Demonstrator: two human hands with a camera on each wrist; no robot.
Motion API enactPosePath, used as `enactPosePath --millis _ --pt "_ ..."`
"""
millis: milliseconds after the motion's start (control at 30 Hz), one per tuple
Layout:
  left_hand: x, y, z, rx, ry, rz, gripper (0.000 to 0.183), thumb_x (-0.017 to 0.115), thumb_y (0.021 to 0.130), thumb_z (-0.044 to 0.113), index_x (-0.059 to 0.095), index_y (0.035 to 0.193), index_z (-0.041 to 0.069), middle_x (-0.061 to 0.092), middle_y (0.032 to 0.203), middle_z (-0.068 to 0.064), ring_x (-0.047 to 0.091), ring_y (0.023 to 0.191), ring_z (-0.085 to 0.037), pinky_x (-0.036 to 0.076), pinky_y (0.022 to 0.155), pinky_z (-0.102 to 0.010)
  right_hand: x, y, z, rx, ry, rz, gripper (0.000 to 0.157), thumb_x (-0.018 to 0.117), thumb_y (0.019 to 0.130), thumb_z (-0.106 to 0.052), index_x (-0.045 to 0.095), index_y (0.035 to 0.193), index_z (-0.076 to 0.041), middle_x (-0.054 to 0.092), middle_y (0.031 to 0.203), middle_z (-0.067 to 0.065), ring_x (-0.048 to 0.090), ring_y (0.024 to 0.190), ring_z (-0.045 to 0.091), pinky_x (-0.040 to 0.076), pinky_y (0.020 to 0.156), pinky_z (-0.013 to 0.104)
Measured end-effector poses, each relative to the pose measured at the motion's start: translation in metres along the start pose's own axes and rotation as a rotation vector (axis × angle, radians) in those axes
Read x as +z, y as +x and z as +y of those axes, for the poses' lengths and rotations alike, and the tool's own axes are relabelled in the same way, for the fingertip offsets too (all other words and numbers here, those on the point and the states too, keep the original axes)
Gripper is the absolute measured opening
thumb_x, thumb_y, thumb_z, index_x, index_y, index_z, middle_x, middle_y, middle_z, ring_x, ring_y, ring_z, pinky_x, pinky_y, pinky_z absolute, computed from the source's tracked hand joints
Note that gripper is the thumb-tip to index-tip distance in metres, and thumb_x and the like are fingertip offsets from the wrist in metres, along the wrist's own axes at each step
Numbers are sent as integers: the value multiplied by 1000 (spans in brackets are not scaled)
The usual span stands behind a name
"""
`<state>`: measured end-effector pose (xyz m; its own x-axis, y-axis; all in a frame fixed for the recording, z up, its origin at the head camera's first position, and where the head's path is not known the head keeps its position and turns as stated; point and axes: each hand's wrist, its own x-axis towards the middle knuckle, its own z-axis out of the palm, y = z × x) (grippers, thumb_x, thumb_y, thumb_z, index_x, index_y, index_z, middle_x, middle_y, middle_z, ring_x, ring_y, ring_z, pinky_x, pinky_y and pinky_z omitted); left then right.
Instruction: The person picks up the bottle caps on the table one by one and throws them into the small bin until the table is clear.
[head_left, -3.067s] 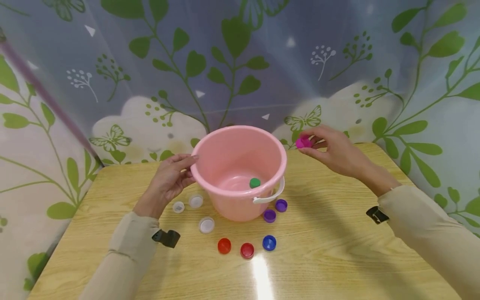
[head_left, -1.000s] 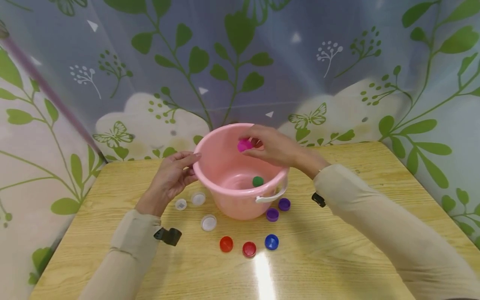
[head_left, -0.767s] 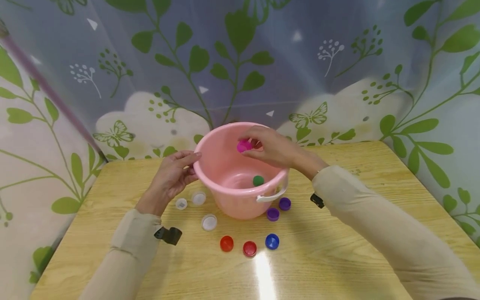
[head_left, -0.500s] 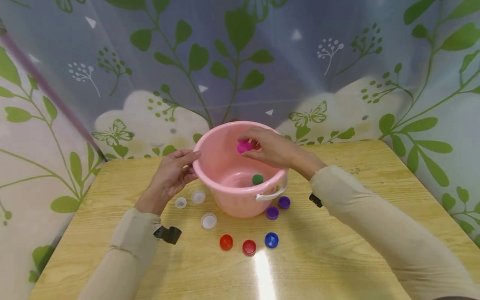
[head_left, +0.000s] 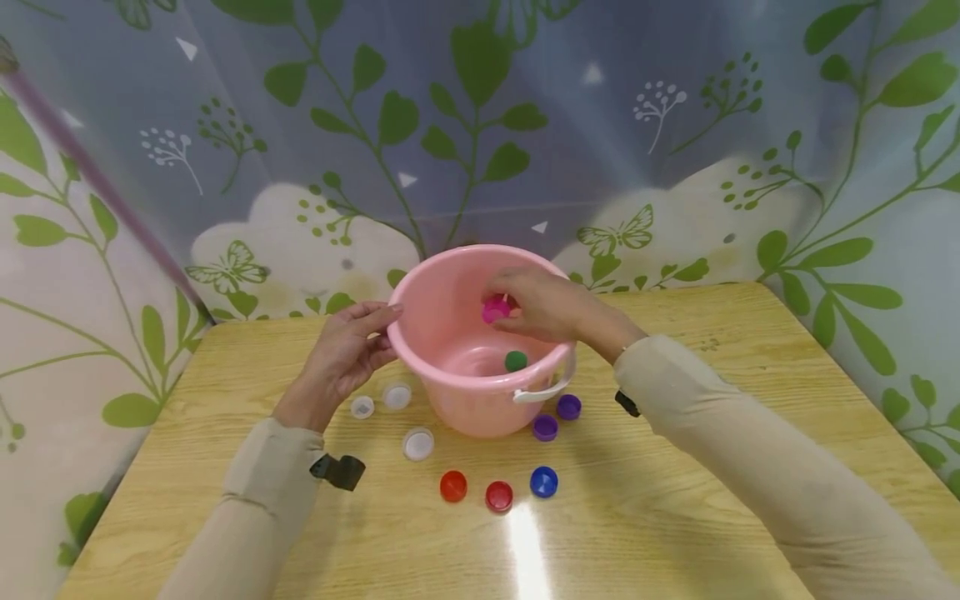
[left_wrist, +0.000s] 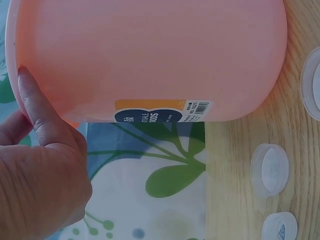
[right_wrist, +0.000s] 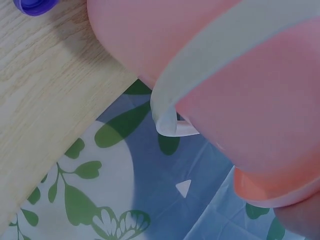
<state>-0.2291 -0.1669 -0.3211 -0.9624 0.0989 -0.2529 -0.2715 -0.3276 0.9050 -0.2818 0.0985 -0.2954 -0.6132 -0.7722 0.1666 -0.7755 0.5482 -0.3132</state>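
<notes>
While the left hand (head_left: 341, 354) is gripping a pink bucket (head_left: 468, 404) by its rim left of center, the right hand (head_left: 547, 307) is pinching a magenta cap (head_left: 495, 311) mid-frame.

Head view forward-down, wrist views close, right one seemingly tilted, bucket (head_left: 465, 406) in all

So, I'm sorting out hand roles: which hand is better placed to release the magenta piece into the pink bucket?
The right hand, I'd judge: it pinches the magenta piece at the mouth of the pink bucket. The left hand grips the bucket's rim, so it seems better suited to steadying.
</notes>
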Motion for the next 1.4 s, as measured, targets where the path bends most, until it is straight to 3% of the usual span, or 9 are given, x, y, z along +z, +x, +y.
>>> enactPosePath --millis 367,500,700,833,967,1133,1267,1400 --pt "0 1 -2 -1 -30 -2 24 65 93 13 53 109 0 58 74 -7 59 55 -13 57 54 -20 1 -1 0 41 -16 -11 20 65 91 -20 65 106 -7 61 97 5 56 87 22 48 80 31" --pt "0 1 -2 4 -42 -9 23 65 92 13 54 108 0 59 74 -8 59 55 -13 57 55 -21 0 -2 -2 70 -40 -11 27 66 91 -25 66 111 -7 64 106 6 58 96 21 48 88 34" --pt "-1 1 -1 6 -50 -17 23 66 92 13 54 107 0 59 75 -8 60 55 -13 57 54 -21 -1 -3 -2 77 -19 38 26 63 93 -25 67 110 -6 66 107 6 60 100 21 47 93 33" --pt "-2 1 -2 6 -42 -20 24 66 92 14 54 107 0 59 75 -8 60 55 -13 57 55 -21 -1 -4 -2 130 86 142 24 61 94 -22 67 111 -7 66 104 3 60 96 18 50 89 33" --pt "-2 1 -2 10 -28 -13 24 66 92 14 54 108 0 59 74 -8 59 54 -12 57 54 -20 -1 -9 -2 177 205 301 21 61 94 -16 67 110 -5 64 104 5 59 95 18 53 86 33" --pt "1 0 -1 16 -7 -2 26 65 93 14 53 110 -1 57 73 -7 58 54 -12 57 54 -20 -1 -12 1 150 222 487 16 60 93 -11 68 106 -5 63 101 5 58 95 18 53 85 33" --pt "2 0 0 16 9 0 27 65 93 14 52 111 -1 57 73 -7 57 55 -12 57 54 -20 -4 -15 4 133 197 561 15 58 94 -9 68 105 -5 64 102 6 58 95 18 52 86 32" --pt "1 0 1 14 27 14 26 66 92 15 54 108 0 58 74 -7 58 55 -12 57 55 -21 -9 -23 10 172 229 569 17 55 95 -8 66 107 -3 62 106 8 58 97 19 52 87 32"
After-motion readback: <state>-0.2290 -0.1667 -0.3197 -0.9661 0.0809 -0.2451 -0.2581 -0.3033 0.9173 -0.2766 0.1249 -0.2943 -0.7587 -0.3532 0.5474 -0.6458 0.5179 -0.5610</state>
